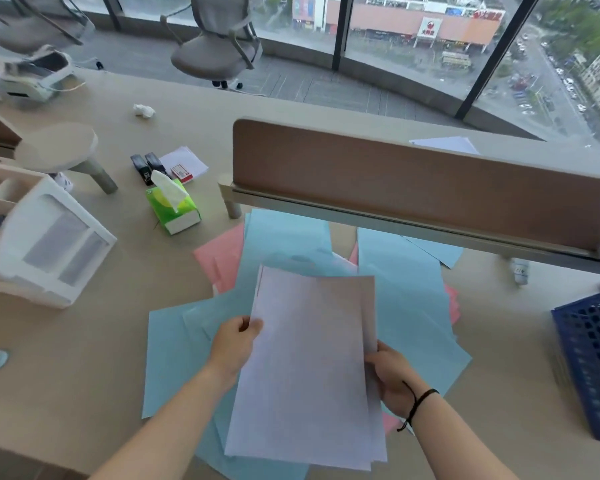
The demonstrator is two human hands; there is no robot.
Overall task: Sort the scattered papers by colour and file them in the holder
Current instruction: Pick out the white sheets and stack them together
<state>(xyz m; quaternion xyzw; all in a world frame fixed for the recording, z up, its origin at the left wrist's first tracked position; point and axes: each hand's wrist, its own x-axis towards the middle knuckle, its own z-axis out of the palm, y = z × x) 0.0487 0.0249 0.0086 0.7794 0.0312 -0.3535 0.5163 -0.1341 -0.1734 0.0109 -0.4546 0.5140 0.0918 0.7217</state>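
Head view: left hand (234, 344) pinches the white paper stack (309, 368) at its nine o'clock edge, right hand (392, 381) has a curled grip at three o'clock. Blue sheets (406, 299) and pink sheets (222, 254) lie beneath on the surface (66, 358); blue holder (593, 362) at three o'clock.

two bare forearms, one wrist cord

both forearms come into the frame from the lower edge, uncovered, with no sleeve showing on either. the left hand (235, 344) wears nothing: no ring, watch or band. the right hand (392, 382) is equally bare, but a thin black cord (419, 403) circles its wrist, in the lower right of the frame, with a loose end hanging down.
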